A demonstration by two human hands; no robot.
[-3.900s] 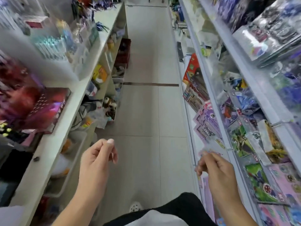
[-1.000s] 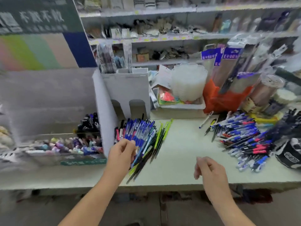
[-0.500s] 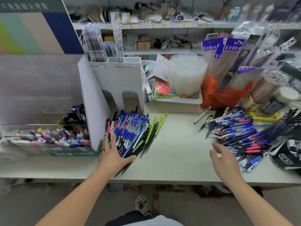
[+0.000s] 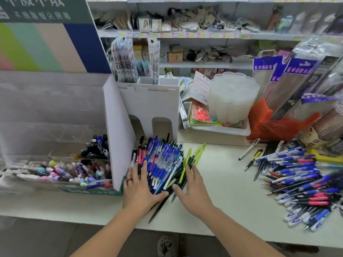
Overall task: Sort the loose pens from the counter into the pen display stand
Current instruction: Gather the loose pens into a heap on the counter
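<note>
— How are the hands placed?
— The left hand [image 4: 138, 190] and right hand [image 4: 193, 191] are laid flat, fingers spread, on the blue-capped pen heap [image 4: 163, 162] before the white cardboard display stand [image 4: 148, 106].
— Any writing?
— "COLOD" is read on packets [image 4: 123, 60] in the stand.

A stationery shop — at twelve o'clock, shelves [image 4: 185, 34] with price tags along their edges hold packaged goods; at three o'clock, bagged stock [image 4: 297, 80] with printed header cards leans by the counter [image 4: 222, 182] — heaps of pens [image 4: 300, 179] cover it.
</note>
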